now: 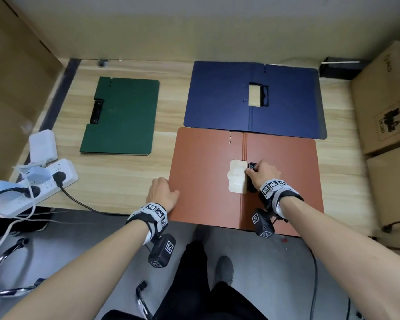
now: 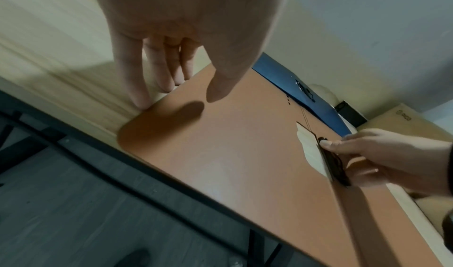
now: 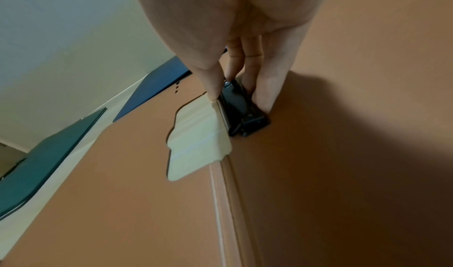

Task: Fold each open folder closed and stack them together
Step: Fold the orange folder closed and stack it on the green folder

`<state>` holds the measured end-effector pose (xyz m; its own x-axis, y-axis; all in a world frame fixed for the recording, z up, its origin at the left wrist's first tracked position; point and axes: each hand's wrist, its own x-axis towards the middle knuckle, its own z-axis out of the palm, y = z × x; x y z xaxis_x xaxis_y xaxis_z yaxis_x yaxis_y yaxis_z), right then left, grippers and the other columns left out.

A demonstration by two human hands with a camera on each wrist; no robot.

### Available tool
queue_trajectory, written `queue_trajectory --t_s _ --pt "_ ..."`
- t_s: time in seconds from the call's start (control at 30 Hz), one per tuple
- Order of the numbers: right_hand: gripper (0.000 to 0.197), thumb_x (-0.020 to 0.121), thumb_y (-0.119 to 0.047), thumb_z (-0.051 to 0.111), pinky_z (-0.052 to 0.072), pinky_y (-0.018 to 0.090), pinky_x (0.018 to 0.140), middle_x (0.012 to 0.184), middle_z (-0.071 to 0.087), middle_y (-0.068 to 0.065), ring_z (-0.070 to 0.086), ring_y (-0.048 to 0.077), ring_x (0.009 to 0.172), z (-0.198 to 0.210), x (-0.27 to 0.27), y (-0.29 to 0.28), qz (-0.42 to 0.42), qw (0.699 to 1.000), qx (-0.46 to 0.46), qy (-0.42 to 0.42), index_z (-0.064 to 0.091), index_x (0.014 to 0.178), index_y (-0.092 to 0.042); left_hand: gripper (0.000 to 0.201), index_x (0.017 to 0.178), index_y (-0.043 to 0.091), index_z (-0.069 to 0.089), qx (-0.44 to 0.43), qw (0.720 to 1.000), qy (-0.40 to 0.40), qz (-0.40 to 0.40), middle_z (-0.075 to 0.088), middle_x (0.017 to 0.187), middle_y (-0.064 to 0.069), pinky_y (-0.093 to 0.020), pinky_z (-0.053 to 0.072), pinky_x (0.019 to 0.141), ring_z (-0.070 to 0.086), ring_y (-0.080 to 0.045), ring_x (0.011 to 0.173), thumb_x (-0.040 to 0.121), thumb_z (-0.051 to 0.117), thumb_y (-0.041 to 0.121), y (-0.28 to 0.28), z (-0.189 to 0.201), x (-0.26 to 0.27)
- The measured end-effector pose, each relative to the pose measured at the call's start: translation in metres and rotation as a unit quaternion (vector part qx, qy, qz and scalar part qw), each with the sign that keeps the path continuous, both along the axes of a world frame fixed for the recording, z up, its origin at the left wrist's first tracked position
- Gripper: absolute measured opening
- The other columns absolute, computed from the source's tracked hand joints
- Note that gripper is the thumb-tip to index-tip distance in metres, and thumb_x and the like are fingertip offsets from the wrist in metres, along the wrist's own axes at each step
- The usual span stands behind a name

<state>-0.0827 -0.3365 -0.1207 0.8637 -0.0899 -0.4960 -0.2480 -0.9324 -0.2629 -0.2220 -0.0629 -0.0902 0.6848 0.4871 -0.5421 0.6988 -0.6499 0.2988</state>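
- Three folders lie on the table (image 1: pixel 125 176).
- The closed folder (image 1: pixel 123 118) lies at the far left, well apart from the other two.
- The far open folder (image 1: pixel 217 98) lies flat at the back right, near the wall.
- The near open folder (image 1: pixel 203 176) lies flat just in front of it, their edges touching or overlapping; its near edge juts past the table's front.
- The left hand (image 1: pixel 161 192) sits at the near folder's left edge.
- The right hand (image 1: pixel 262 175) sits on the clip (image 1: pixel 251 167) beside the fold.
- A power strip (image 1: pixel 44 183) lies at the table's near left corner.
- Cardboard boxes (image 1: pixel 379 107) stand to the right of the table.
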Motion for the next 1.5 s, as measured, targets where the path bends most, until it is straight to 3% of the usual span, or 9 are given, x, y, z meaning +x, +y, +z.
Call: queue_trajectory --t_s 0.13,0.3,0.43,0.57,0.73,0.87,1.0,1.33,1.5 --pt "0.031 0.087 -0.039 0.063 0.036 0.032 0.068 0.088 0.061 0.005 0.054 0.028 0.079 0.006 -0.008 -0.001 0.004 0.999 0.028 -0.024 0.056 0.099 -0.012 0.032 0.075 0.008 0.071 -0.058 0.992 -0.002 0.109 0.07 0.087 -0.011 -0.038 0.059 0.07 0.066 -0.031 0.076 0.063 0.065 0.037 0.007 -0.009 0.007" --pt "0.03 0.081 -0.035 0.07 0.052 0.039 0.081 0.094 0.067 0.003 0.063 0.027 0.09 0.011 -0.02 -0.002 -0.024 0.995 0.091 -0.032 0.059 0.101 -0.015 0.076 0.104 0.006 0.067 -0.166 0.967 -0.023 0.194 0.075 0.09 -0.011 -0.044 0.062 0.075 0.073 -0.03 0.077 0.04 0.078 0.046 0.028 -0.022 0.01" --pt "0.023 0.081 -0.028 0.07 0.052 0.038 0.085 0.09 0.066 -0.002 0.064 0.024 0.091 0.014 -0.032 0.013 -0.012 0.988 0.156 -0.016 0.057 0.099 -0.019 0.055 0.103 0.022 0.055 -0.15 0.972 -0.044 0.178 0.07 0.104 -0.004 -0.047 0.056 0.089 0.068 -0.029 0.094 0.056 0.081 0.033 0.035 0.026 -0.002" --pt "0.026 0.08 -0.033 0.069 0.055 0.04 0.085 0.091 0.068 -0.002 0.067 0.021 0.087 0.019 -0.039 0.022 -0.005 0.974 0.225 0.03 0.057 0.1 -0.022 0.041 0.109 0.012 0.058 -0.108 0.989 -0.044 0.089 0.059 0.11 0.006 -0.03 0.044 0.098 0.062 -0.024 0.107 0.076 0.082 0.02 0.035 0.08 -0.006" --pt "0.037 0.062 -0.054 0.064 0.056 0.043 0.087 0.096 0.071 -0.002 0.069 0.022 0.087 0.001 -0.026 -0.007 -0.018 0.952 0.3 0.057 0.061 0.088 -0.029 0.035 0.102 0.014 0.068 -0.146 0.987 -0.048 -0.055 0.075 0.099 0.0 -0.041 0.056 0.09 0.07 -0.021 0.092 0.072 0.078 0.029 0.014 0.132 0.018" --pt "0.007 0.093 -0.015 0.061 0.045 0.019 0.058 0.079 0.062 0.002 0.055 0.013 0.062 0.075 -0.034 -0.018 -0.061 0.927 0.366 0.044 0.059 0.087 -0.012 0.025 0.092 0.012 0.065 -0.198 0.964 -0.053 -0.17 0.073 0.08 0.001 -0.026 0.049 0.06 0.067 -0.014 0.066 0.089 0.066 0.036 -0.03 0.167 0.045" --pt "0.015 0.098 -0.02 0.054 0.04 0.023 0.056 0.079 0.063 0.007 0.053 0.014 0.06 0.116 -0.029 -0.045 -0.073 0.914 0.397 0.036 0.059 0.092 -0.007 0.041 0.082 0.02 0.06 -0.259 0.936 -0.042 -0.235 0.072 0.075 0.0 -0.03 0.045 0.067 0.066 -0.015 0.07 0.1 0.039 0.05 -0.085 0.184 0.075" --pt "0.032 0.096 -0.039 0.053 0.045 0.028 0.063 0.073 0.059 0.002 0.053 0.015 0.064 0.141 -0.008 -0.108 -0.149 0.911 0.385 -0.015 0.063 0.083 -0.012 0.023 0.093 0.016 0.067 -0.221 0.916 0.009 -0.335 0.074 0.095 -0.007 -0.022 0.041 0.054 0.065 -0.019 0.075 0.096 0.05 0.031 -0.14 0.114 0.152" --pt "0.025 0.08 -0.041 0.06 0.048 0.034 0.068 0.074 0.069 -0.008 0.055 0.009 0.06 0.098 -0.001 -0.122 -0.132 0.957 0.253 -0.051 0.072 0.085 -0.02 0.011 0.087 0.019 0.06 -0.121 0.942 0.037 -0.309 0.066 0.091 -0.005 -0.031 0.049 0.077 0.062 -0.027 0.084 0.09 0.053 0.028 -0.124 0.061 0.164"
